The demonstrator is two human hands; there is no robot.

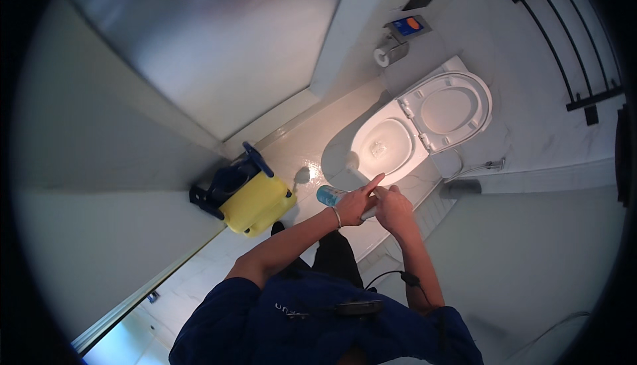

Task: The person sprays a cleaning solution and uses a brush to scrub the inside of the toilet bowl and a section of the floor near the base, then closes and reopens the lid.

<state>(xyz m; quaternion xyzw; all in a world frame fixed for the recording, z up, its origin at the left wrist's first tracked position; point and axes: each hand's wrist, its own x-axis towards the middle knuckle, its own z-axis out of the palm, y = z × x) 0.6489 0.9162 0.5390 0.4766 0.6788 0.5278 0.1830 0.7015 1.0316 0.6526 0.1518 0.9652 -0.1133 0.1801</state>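
My left hand (354,206), with a bracelet at the wrist, meets my right hand (394,209) just in front of the toilet bowl (359,138). The left index finger points out toward the bowl rim, and the right fingers overlap the left hand. A pale object (368,213) shows between the hands, mostly hidden by them. Beside the left hand is a teal cylindrical container (328,195); whether that hand holds it is unclear. A white, tube-like shape (356,173) runs from near the hands to the bowl's front. The toilet seat and lid (450,108) are raised.
A yellow bucket-like container (259,203) with dark blue parts stands on the floor at left. Toilet paper (383,57) hangs on the wall under a blue packet (408,25). A black rack (557,41) is at upper right. Frosted panel (517,245) flanks my right.
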